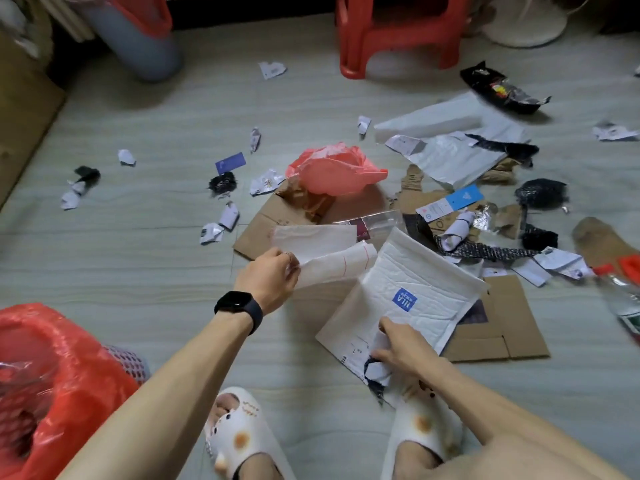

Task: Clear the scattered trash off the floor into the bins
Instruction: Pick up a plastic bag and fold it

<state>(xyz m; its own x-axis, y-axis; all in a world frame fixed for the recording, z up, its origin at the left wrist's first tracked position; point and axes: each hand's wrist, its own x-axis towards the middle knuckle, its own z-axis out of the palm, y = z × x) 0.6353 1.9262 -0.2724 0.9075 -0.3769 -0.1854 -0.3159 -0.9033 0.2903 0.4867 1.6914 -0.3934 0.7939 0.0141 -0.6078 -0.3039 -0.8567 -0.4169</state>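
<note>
Head view, looking down at a littered floor (156, 140). The only clearly readable writing is "HLA", white letters on a blue label (405, 299) printed on a white padded mailer (415, 271); the small print on the mailer's near end and on the blue hang tag (464, 197) farther right is too fine to read. The right hand (405, 348) has its fingers curled over the mailer's torn near edge, clamping it together with crumpled scraps; the mailer extends away from the grip, its far right part overlapping a flattened cardboard box (509, 327). The left hand (268, 278), with a black smartwatch (239, 306) on the wrist, pinches the near left edge of a white sheet (332, 261) marked with a red line; the sheet runs right from the grip and lies over a second cardboard piece (263, 223). A pink plastic bag (336, 171) sits just beyond. Torn paper scraps (221, 223) are scattered left and right. A basket lined with a red bag (52, 375) stands near left; a grey bin (145, 46) stands far left, with a red stool (398, 36) to its right.
</note>
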